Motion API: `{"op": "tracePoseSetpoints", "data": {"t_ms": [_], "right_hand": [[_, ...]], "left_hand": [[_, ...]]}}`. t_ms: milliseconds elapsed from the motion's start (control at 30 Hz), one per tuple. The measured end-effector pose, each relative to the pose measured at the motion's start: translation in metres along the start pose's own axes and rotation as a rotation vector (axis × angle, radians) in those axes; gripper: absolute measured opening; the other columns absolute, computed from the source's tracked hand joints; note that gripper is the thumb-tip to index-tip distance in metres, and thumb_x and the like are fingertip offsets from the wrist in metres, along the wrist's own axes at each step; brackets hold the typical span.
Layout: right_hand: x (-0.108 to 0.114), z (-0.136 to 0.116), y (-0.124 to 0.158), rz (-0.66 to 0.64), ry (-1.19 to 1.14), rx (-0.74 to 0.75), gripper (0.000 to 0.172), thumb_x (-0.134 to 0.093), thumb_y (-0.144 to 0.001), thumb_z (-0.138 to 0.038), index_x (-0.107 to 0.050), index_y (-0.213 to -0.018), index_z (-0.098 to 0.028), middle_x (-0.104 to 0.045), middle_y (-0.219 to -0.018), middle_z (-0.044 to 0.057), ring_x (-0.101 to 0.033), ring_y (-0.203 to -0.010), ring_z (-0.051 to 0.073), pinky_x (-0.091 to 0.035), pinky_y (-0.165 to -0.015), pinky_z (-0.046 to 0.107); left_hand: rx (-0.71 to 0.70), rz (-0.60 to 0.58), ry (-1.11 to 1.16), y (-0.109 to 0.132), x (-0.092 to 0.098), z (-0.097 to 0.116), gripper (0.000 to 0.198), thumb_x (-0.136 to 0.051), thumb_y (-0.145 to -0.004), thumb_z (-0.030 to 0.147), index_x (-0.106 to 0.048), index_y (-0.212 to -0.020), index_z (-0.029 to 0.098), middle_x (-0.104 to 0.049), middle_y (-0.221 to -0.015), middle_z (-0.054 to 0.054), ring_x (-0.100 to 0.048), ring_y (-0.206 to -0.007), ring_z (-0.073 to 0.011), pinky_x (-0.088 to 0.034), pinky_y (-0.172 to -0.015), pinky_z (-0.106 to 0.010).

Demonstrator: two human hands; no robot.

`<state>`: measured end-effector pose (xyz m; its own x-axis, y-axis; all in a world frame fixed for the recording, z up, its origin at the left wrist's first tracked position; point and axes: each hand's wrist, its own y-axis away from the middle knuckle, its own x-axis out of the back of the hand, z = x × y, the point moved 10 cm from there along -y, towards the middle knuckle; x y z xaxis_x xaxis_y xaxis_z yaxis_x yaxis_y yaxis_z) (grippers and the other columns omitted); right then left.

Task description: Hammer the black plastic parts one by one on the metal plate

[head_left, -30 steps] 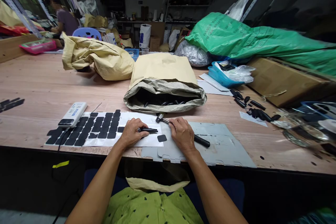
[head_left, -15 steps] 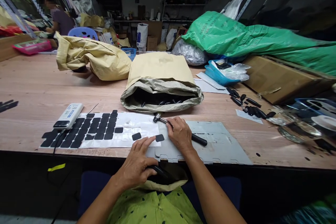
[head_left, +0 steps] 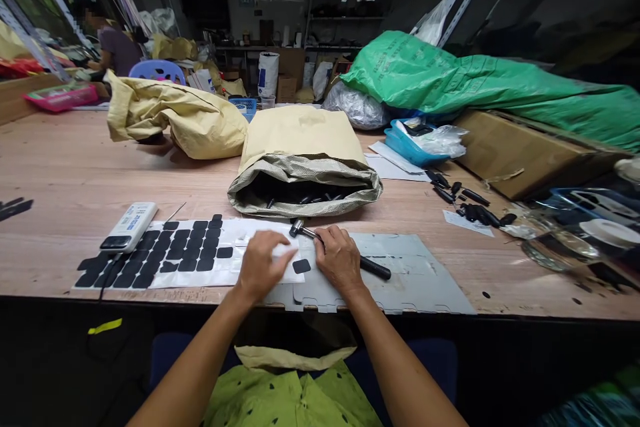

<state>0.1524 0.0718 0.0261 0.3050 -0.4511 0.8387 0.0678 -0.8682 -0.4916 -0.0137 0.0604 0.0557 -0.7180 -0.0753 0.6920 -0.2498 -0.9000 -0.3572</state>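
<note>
My right hand [head_left: 339,259] is closed round a hammer [head_left: 375,267] lying across a grey board [head_left: 420,280]. The hammer's metal head [head_left: 296,227] points left and its black handle sticks out on the right. My left hand [head_left: 261,265] is over a white sheet [head_left: 233,273], thumb and fingers apart, with nothing visible between them. One black rounded square pad [head_left: 301,266] lies between my hands at the sheet's right end. Many such pads [head_left: 187,247] cover the sheet's left part. In my lap, an open paper sack [head_left: 295,358] has a dark inside.
An open sack [head_left: 305,137] with black pieces inside lies ahead; another sack [head_left: 200,120] is left of it. A white box-shaped device [head_left: 129,227] stands on the pads. Black handles [head_left: 475,207], a blue basket [head_left: 413,147] and a carton [head_left: 530,153] are right. A person [head_left: 117,50] sits far left.
My left hand has let go of the black handle it held over my lap and moved up onto the sheet. That handle is out of sight. My right hand stays on the hammer.
</note>
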Motion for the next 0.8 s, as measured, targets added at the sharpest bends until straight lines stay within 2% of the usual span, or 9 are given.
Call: {"op": "tracePoseSetpoints", "data": {"t_ms": [67,133,233,333,433,567,667,733,800], "right_hand": [[0.0,0.0,0.0,-0.003,-0.013,-0.001,0.017,-0.055,-0.089,-0.021,-0.067,-0.1,-0.019,-0.061,-0.091,0.005,-0.049,-0.086,0.019,-0.034,-0.072,0.029],[0.0,0.001,-0.001,-0.006,-0.025,-0.003,0.016,-0.055,-0.089,-0.021,-0.067,-0.1,-0.019,-0.062,-0.091,0.005,-0.049,-0.086,0.018,-0.034,-0.072,0.029],[0.0,0.002,-0.001,-0.008,-0.028,-0.012,0.016,-0.056,-0.088,-0.021,-0.067,-0.1,-0.02,-0.062,-0.092,0.005,-0.05,-0.087,0.018,-0.034,-0.073,0.029],[-0.001,0.003,-0.001,-0.007,-0.028,-0.017,0.016,-0.056,-0.088,-0.021,-0.067,-0.1,-0.02,-0.062,-0.091,0.005,-0.05,-0.086,0.018,-0.035,-0.073,0.029],[-0.001,0.004,-0.001,-0.008,-0.042,-0.024,0.016,-0.056,-0.088,-0.022,-0.068,-0.099,-0.021,-0.062,-0.091,0.005,-0.05,-0.086,0.018,-0.035,-0.073,0.029],[-0.002,0.005,-0.001,-0.012,-0.046,-0.033,0.016,-0.057,-0.087,-0.022,-0.068,-0.099,-0.021,-0.061,-0.09,0.004,-0.05,-0.088,0.019,-0.035,-0.075,0.029],[-0.003,0.006,-0.001,-0.015,-0.036,-0.035,0.015,-0.058,-0.087,-0.022,-0.068,-0.098,-0.021,-0.06,-0.091,0.004,-0.05,-0.088,0.019,-0.035,-0.075,0.029],[-0.003,0.006,-0.001,-0.014,-0.032,-0.036,0.015,-0.058,-0.087,-0.022,-0.068,-0.099,-0.021,-0.06,-0.091,0.004,-0.049,-0.088,0.018,-0.035,-0.075,0.029],[-0.003,0.006,0.0,-0.013,-0.032,-0.036,0.015,-0.059,-0.087,-0.022,-0.068,-0.099,-0.021,-0.061,-0.09,0.004,-0.05,-0.087,0.018,-0.035,-0.075,0.029]], "left_hand": [[0.149,0.139,-0.114,-0.042,0.011,-0.024,0.02,-0.058,-0.092,0.035,-0.069,-0.087,0.019,-0.069,-0.093,-0.008,-0.061,-0.094,-0.0239,-0.048,-0.087,-0.039],[0.312,0.192,-0.26,-0.074,0.015,-0.047,0.023,-0.061,-0.09,0.039,-0.07,-0.09,0.017,-0.069,-0.098,-0.011,-0.061,-0.099,-0.027,-0.048,-0.086,-0.038],[0.508,0.122,-0.403,-0.102,0.006,-0.074,0.032,-0.066,-0.084,0.045,-0.071,-0.096,0.016,-0.069,-0.106,-0.015,-0.061,-0.105,-0.0321,-0.046,-0.087,-0.04],[0.597,0.035,-0.415,-0.106,-0.002,-0.09,0.03,-0.065,-0.085,0.043,-0.072,-0.098,0.017,-0.071,-0.104,-0.015,-0.063,-0.103,-0.0319,-0.044,-0.085,-0.04],[0.467,0.051,-0.41,-0.102,0.005,-0.083,0.025,-0.062,-0.087,0.039,-0.071,-0.099,0.018,-0.07,-0.104,-0.013,-0.061,-0.103,-0.031,-0.042,-0.083,-0.039],[0.122,0.104,-0.313,-0.075,0.026,-0.051,0.02,-0.063,-0.089,0.037,-0.068,-0.099,0.02,-0.069,-0.099,-0.008,-0.055,-0.099,-0.0275,-0.04,-0.085,-0.038],[-0.073,-0.054,-0.145,-0.044,0.017,-0.034,0.015,-0.066,-0.088,0.036,-0.067,-0.092,0.021,-0.069,-0.092,-0.004,-0.055,-0.092,-0.023,-0.04,-0.083,-0.036],[-0.11,-0.158,-0.075,-0.026,0.005,-0.032,0.014,-0.068,-0.086,0.035,-0.067,-0.088,0.021,-0.068,-0.088,-0.003,-0.054,-0.088,-0.0217,-0.04,-0.081,-0.035],[-0.081,-0.205,-0.059,-0.014,-0.006,-0.037,0.015,-0.07,-0.084,0.035,-0.068,-0.088,0.021,-0.066,-0.086,-0.003,-0.053,-0.087,-0.0216,-0.04,-0.08,-0.035]]}}
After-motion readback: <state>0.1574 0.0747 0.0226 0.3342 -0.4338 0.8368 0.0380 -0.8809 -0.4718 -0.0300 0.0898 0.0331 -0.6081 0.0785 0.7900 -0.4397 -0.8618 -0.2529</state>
